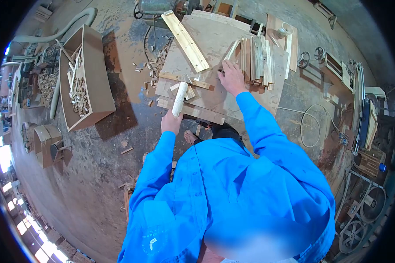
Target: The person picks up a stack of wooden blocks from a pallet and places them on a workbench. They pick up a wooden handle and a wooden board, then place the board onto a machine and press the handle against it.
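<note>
My left hand (171, 123) is closed around the lower end of a pale wooden strip (179, 97), which points away from me over the near left edge of the worktable (215, 103). My right hand (232, 78) is over the tabletop, its fingers apart and bent downward, just left of a stack of wooden strips (260, 59). I see nothing held in it, though its fingertips are partly hidden. Beyond the left hand, small wooden pieces (202, 84) lie on the table. A long board with dark holes (185, 40) lies slanted across the table's far left.
A large open box (92, 74) holding wood offcuts stands on the floor to the left. Offcuts (156, 65) are scattered beside the table. A roll of tape (285, 30) sits at the far right. A cable (309, 127) loops over the floor at right, near machinery (371, 158).
</note>
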